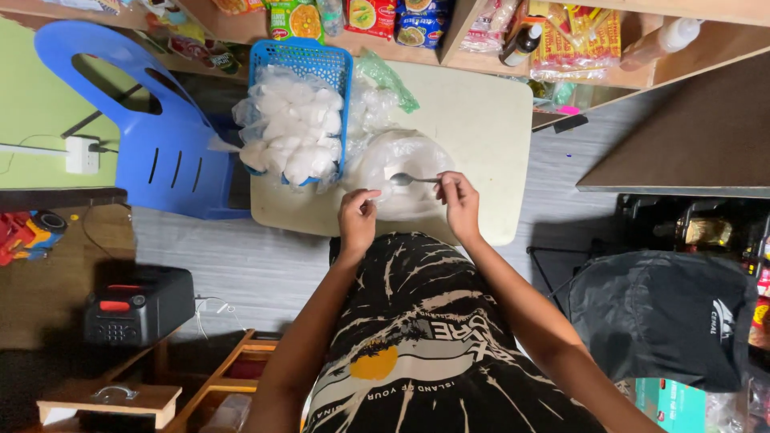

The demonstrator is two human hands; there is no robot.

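My right hand point(459, 203) holds a metal spoon point(407, 180) by its handle, the bowl pointing left over a large clear plastic bag of white powder point(397, 164) on a pale table point(481, 120). My left hand point(358, 215) pinches a small clear plastic bag at the big bag's near left edge. A blue plastic basket point(303, 56), heaped with several small tied bags of white powder point(293, 132), stands on the table's left side.
A blue plastic chair point(152, 152) stands left of the table. Wooden shelves point(561, 76) with packaged goods and bottles run along the far side. A dark bag point(666, 317) sits at right, a black device with red parts point(136, 309) at lower left.
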